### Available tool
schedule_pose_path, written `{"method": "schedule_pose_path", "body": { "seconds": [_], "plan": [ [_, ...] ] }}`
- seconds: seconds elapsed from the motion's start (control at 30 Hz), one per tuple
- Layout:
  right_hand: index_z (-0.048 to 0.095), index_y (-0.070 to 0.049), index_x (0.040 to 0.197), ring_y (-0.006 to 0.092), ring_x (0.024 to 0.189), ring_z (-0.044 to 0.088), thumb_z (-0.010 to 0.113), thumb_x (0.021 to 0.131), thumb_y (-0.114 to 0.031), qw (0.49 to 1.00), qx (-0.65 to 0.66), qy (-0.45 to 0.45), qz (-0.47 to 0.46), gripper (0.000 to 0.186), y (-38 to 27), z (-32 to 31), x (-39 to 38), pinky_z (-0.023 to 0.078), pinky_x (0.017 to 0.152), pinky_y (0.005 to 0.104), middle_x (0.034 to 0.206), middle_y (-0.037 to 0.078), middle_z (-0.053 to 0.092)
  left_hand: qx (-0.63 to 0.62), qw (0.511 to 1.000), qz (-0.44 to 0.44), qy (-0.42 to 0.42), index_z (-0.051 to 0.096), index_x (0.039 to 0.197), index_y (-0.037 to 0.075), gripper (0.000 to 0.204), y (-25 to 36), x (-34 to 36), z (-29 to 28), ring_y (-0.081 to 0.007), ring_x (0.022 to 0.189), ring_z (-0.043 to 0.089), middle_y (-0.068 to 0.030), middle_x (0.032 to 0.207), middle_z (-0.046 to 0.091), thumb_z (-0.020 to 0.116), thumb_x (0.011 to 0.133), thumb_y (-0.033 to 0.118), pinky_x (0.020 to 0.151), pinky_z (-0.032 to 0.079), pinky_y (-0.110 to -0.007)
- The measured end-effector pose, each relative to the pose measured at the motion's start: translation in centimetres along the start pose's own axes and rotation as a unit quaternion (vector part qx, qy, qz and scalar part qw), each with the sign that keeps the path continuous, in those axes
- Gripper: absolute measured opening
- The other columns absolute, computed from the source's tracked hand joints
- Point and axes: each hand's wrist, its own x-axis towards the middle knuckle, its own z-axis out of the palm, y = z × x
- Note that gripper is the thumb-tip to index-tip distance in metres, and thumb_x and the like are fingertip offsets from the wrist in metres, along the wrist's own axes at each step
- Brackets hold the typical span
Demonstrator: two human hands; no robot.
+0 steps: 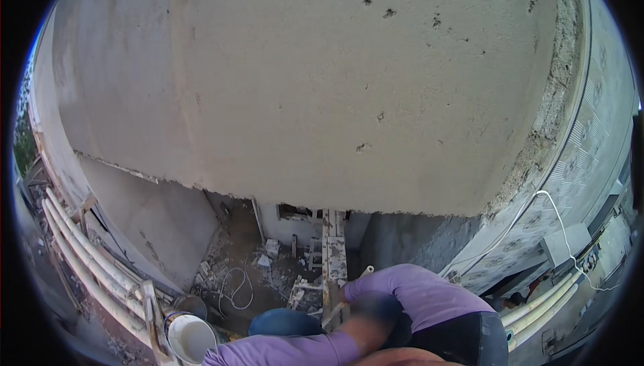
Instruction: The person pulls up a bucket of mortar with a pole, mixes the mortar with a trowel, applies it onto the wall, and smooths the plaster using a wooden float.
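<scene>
The big grey plaster wall (pixel 355 97) fills the upper part of the head view, right in front of the person, and ends below in a ragged bottom edge; its right edge is a rough strip of bare mortar. Under that bottom edge there is an open gap, looking down onto a dirty floor (pixel 272 279) between side walls. White poles (pixel 94 258) crowd the left side, a white bucket (pixel 192 340) stands close by the left sleeve (pixel 288 351), and more pale poles (pixel 543 309) lie off to the right, below a loose white cable (pixel 562 225). Down on the floor, rubble (pixel 208 272) and a coiled pale hose (pixel 236 287) lie toward the left edge. The long plank (pixel 333 248) runs from under the wall's bottom edge toward the person's arms; it is narrow, brownish and spattered with pale, crusty patches. The right hand (pixel 343 293) is beside its near end, mostly hidden, and I cannot tell whether it grips anything. The left hand is lost in a blur, so its state cannot be told either.
</scene>
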Motion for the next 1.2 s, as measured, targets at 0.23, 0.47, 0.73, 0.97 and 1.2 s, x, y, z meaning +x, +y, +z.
{"method": "schedule_pose_path", "body": {
  "seconds": [0.23,0.47,0.73,0.97,1.2],
  "plan": [
    [0.071,-0.010,0.092,0.0304,0.080,0.069,0.066,0.069,-0.018,0.999,-0.033,0.008,0.021,0.025,-1.1,-2.6,0.8,0.055,0.065,0.0467,0.087,0.012,0.070,-0.028,0.991,-0.040,-0.128,0.068,0.099,-0.002,0.035,3.4,-1.7,-4.6,-0.0317,0.087,0.062,-0.0158,0.086,0.062,0.050,0.082,0.022,0.081,0.047,-0.049],
    [0.066,-0.005,0.104,0.0282,0.102,0.064,0.059,0.077,-0.014,0.997,-0.035,-0.047,0.049,0.029,-1.9,-6.4,3.5,0.053,0.080,0.0426,0.108,0.013,0.066,0.151,0.971,-0.060,-0.175,0.066,0.095,-0.007,0.035,2.9,-4.4,-6.3,-0.0370,0.086,0.061,-0.0232,0.091,0.063,0.048,0.082,0.021,0.083,0.047,-0.057],
    [0.067,-0.007,0.104,0.0286,0.100,0.064,0.057,0.080,-0.015,0.998,-0.004,-0.044,0.044,0.027,-3.0,-5.1,3.8,0.053,0.080,0.0430,0.105,0.012,0.067,0.106,0.975,-0.092,-0.170,0.066,0.093,-0.005,0.033,3.2,-6.3,-6.2,-0.0377,0.086,0.062,-0.0232,0.091,0.064,0.047,0.083,0.020,0.078,0.049,-0.058],
    [0.071,-0.008,0.095,0.0280,0.087,0.068,0.063,0.074,-0.016,0.991,-0.124,0.010,-0.059,0.024,-4.7,-12.2,2.5,0.054,0.070,0.0429,0.093,0.010,0.070,-0.157,0.958,-0.233,-0.054,0.067,0.087,-0.003,0.024,-2.3,-12.1,-10.8,-0.0254,0.085,0.065,-0.0141,0.088,0.066,0.057,0.080,0.017,0.078,0.054,-0.039],
    [0.064,-0.003,0.083,0.0277,0.072,0.065,0.058,0.074,-0.013,0.987,-0.146,0.025,-0.064,0.015,-0.7,-22.7,-8.6,0.052,0.067,0.0387,0.075,0.012,0.063,-0.231,0.781,-0.466,0.346,0.062,0.113,-0.001,0.026,-18.6,-19.5,-3.8,-0.0169,0.097,0.059,-0.0115,0.107,0.065,0.053,0.089,0.006,0.087,0.045,-0.028]
  ]
}}
